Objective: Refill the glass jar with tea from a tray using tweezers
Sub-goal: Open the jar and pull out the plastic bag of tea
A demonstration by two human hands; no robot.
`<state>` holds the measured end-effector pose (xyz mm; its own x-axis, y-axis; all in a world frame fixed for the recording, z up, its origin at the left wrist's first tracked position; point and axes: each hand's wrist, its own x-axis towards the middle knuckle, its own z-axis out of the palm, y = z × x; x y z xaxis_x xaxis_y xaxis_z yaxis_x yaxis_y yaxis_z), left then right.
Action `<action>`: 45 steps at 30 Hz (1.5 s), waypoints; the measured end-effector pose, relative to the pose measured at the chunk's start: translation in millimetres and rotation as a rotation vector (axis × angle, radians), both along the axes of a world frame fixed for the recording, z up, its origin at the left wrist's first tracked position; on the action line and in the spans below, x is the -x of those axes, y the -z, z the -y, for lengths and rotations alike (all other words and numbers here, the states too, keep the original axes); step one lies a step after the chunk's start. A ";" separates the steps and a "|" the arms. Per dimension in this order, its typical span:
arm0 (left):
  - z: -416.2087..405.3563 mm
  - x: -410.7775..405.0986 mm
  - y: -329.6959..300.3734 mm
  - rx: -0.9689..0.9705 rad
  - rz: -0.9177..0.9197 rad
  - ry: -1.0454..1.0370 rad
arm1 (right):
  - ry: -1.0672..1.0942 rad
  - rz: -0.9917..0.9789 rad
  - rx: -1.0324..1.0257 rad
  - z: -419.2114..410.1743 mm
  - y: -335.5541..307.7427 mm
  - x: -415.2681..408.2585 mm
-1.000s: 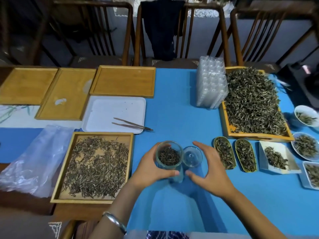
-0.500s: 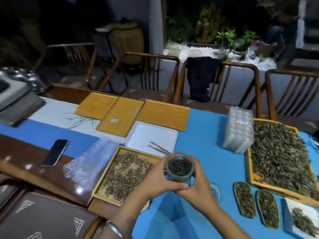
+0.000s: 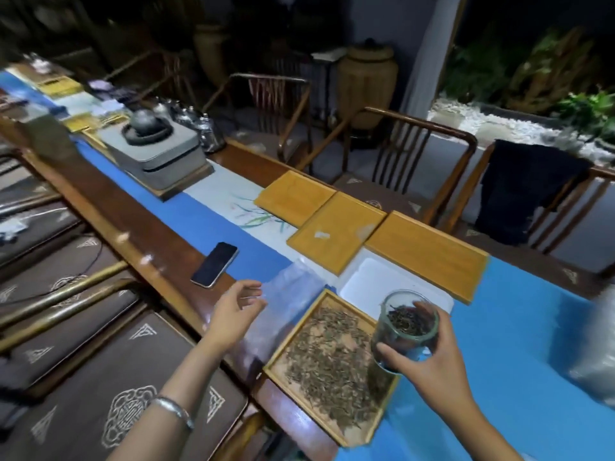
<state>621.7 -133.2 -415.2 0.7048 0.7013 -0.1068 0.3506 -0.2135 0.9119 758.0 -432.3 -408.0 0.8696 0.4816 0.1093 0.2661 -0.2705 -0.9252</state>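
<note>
Glass jar [image 3: 406,331] upright, mouth skyward, in curled right hand [image 3: 429,367] (left hand [image 3: 233,312] loose, empty).

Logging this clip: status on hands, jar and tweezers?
Right hand grips jar, some tea inside, above tea tray. Left hand open, empty, over plastic bag. Tweezers not visible.

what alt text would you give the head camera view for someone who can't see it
A person's right hand holds a lidless glass jar partly filled with dark tea above a wooden tray of loose tea leaves, while the empty left hand reaches out over a clear plastic bag. A phone and empty bamboo trays lie farther along the blue-covered table.
</note>
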 end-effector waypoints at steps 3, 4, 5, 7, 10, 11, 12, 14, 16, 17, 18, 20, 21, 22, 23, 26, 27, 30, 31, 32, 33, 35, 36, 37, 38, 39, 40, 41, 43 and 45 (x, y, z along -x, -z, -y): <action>-48.9 4.6 11.6 -0.169 -0.095 -0.005 | 0.003 -0.025 0.022 -29.1 4.8 -4.2; -62.7 7.2 16.8 -0.230 -0.144 0.037 | 0.004 -0.029 0.032 -38.3 6.3 -5.2; -74.6 9.7 22.6 -0.270 -0.196 0.103 | 0.009 -0.030 0.041 -47.4 8.3 -6.5; -91.7 11.5 35.5 -0.262 -0.281 0.239 | 0.026 -0.038 0.054 -63.8 12.6 -9.0; -105.6 5.2 56.0 -0.116 -0.280 0.335 | 0.053 -0.071 0.076 -83.9 19.3 -12.1; -108.9 2.6 61.9 -0.073 -0.263 0.338 | 0.060 -0.076 0.085 -89.5 21.5 -13.2; -111.4 -0.4 67.1 -0.040 -0.241 0.330 | 0.065 -0.077 0.095 -94.4 23.5 -14.0; -115.6 -4.5 76.6 0.012 -0.203 0.280 | 0.068 -0.076 0.120 -102.7 26.4 -14.7; -118.6 -8.3 84.0 0.056 -0.178 0.228 | 0.072 -0.080 0.137 -108.8 29.2 -14.5; -119.9 -9.9 86.1 0.076 -0.174 0.222 | 0.076 -0.082 0.144 -111.3 30.5 -14.0; -121.4 -10.8 87.9 0.081 -0.174 0.232 | 0.080 -0.082 0.151 -113.3 31.6 -13.0; -126.3 -9.8 90.3 0.062 -0.197 0.281 | 0.088 -0.083 0.159 -115.7 33.4 -10.9; -129.3 -7.2 90.8 0.092 -0.201 0.311 | 0.092 -0.085 0.161 -116.3 33.9 -9.8; -132.1 -3.7 91.4 0.154 -0.188 0.345 | 0.094 -0.086 0.162 -116.3 34.2 -8.7; -134.9 0.7 93.0 0.202 -0.183 0.378 | 0.094 -0.083 0.162 -116.3 34.3 -7.7; -136.1 9.9 100.9 0.247 -0.187 0.410 | 0.096 -0.085 0.156 -116.2 34.2 -5.6; -134.3 10.2 104.2 0.264 -0.185 0.382 | 0.095 -0.087 0.153 -116.4 34.4 -4.9; -124.5 4.5 112.2 0.227 -0.209 0.288 | 0.093 -0.087 0.158 -116.8 35.7 -1.6; -121.0 1.0 114.3 0.190 -0.217 0.269 | 0.094 -0.088 0.159 -116.5 36.2 -0.3; -117.4 -2.6 114.6 0.168 -0.217 0.249 | 0.094 -0.087 0.161 -115.9 36.9 0.9; -113.8 -6.4 113.0 0.156 -0.210 0.230 | 0.093 -0.082 0.163 -115.1 37.4 2.0; -104.4 -13.1 105.9 0.160 -0.176 0.225 | 0.091 -0.075 0.170 -112.1 37.9 4.6; -99.8 -15.7 100.6 0.163 -0.149 0.234 | 0.094 -0.075 0.171 -110.3 37.8 6.0; -95.4 -17.7 93.6 0.167 -0.128 0.240 | 0.097 -0.078 0.172 -108.3 37.2 7.6; -91.2 -19.3 85.2 0.175 -0.113 0.240 | 0.099 -0.082 0.170 -106.4 36.0 9.2; -87.1 -21.1 76.5 0.191 -0.096 0.233 | 0.100 -0.087 0.165 -104.6 33.9 10.8; -82.2 -23.3 67.1 0.219 -0.072 0.221 | 0.099 -0.090 0.158 -102.4 31.2 12.3; -76.2 -26.1 57.3 0.251 -0.042 0.207 | 0.100 -0.086 0.152 -99.5 27.4 13.8; -61.0 -33.3 37.5 0.294 0.009 0.179 | 0.109 -0.071 0.134 -91.3 17.6 17.2; -41.5 -41.1 17.8 0.327 0.048 0.189 | 0.127 -0.077 0.102 -79.5 4.7 21.6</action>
<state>662.8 -91.6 -433.0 0.8283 0.4926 -0.2670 0.2880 0.0345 0.9570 736.4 -352.8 -412.7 0.9279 0.3728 -0.0040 0.1531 -0.3910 -0.9076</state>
